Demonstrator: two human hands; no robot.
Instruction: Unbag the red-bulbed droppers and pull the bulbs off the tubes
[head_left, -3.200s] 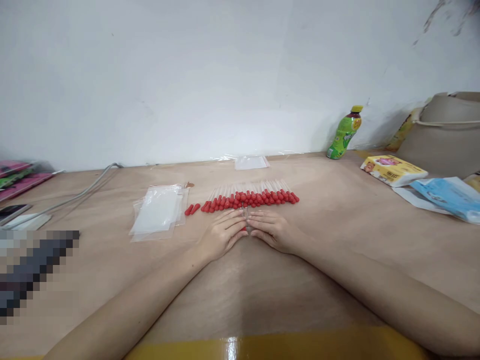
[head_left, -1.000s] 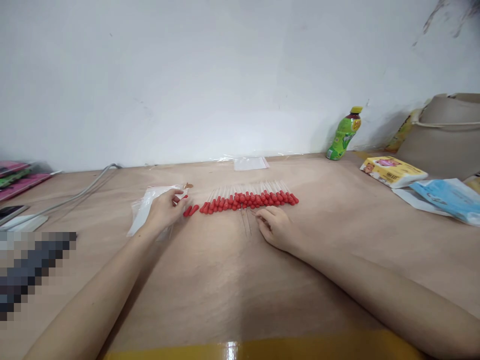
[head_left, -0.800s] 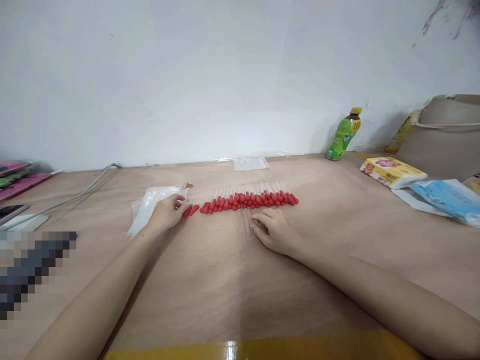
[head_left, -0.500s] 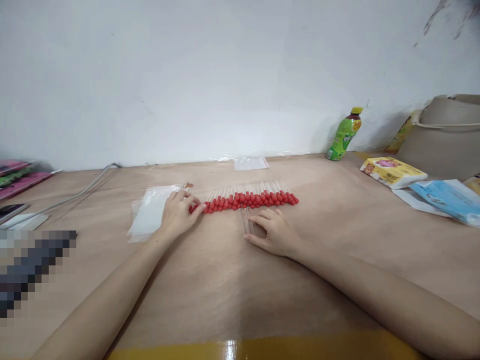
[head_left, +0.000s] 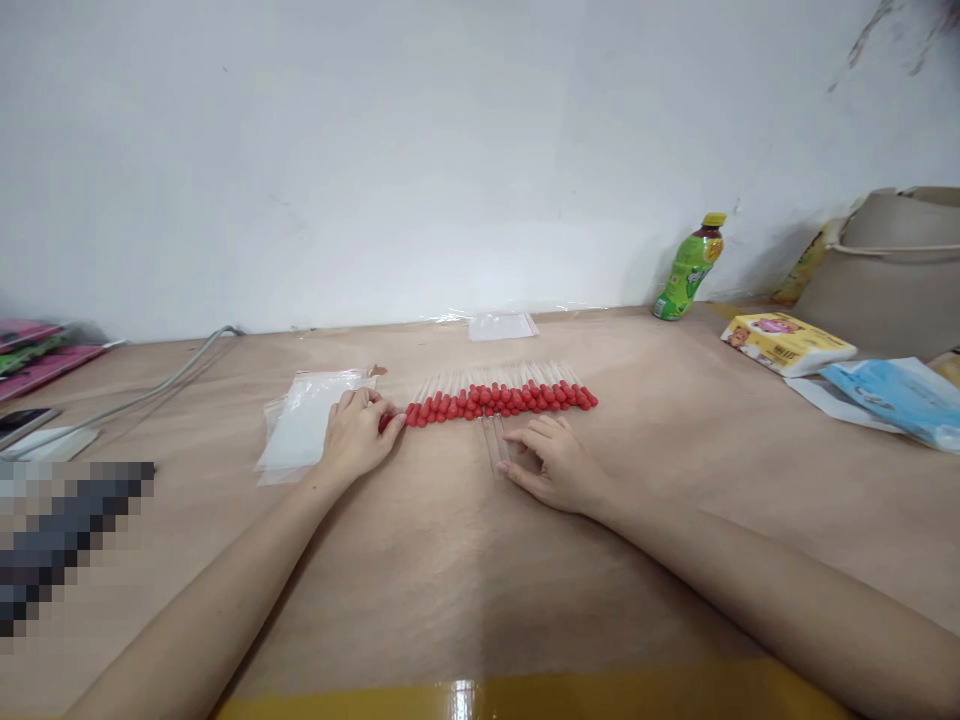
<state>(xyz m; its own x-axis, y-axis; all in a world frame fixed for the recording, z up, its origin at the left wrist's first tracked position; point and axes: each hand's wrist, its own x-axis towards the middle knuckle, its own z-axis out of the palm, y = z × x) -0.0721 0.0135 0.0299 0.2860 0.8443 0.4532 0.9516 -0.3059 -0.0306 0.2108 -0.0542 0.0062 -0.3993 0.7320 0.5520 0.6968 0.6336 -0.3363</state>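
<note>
A row of thin clear tubes with red caps (head_left: 510,400) lies across the table, caps toward me. At the row's left end, my left hand (head_left: 358,432) curls its thumb and fingers round red caps, partly hiding them. Just in front of the row lie a few clear tubes (head_left: 493,445) without visible caps, pointing toward me. My right hand (head_left: 559,465) rests on the table at their right side, thumb and index finger apart, fingertips at the nearest tube. A stack of clear plastic bags (head_left: 300,430) lies beside my left hand, partly covered by it.
Another clear bag (head_left: 502,326) lies near the wall. To the right are a green drink bottle (head_left: 688,270), a yellow tissue pack (head_left: 787,343), a blue packet (head_left: 896,400) and a beige bin (head_left: 885,280). A grey cable (head_left: 172,378) and a phone (head_left: 26,423) are at left.
My right hand has shifted slightly right, its fingertips moving off the clear tubes to their right edge. My left hand has barely moved at the row's end.
</note>
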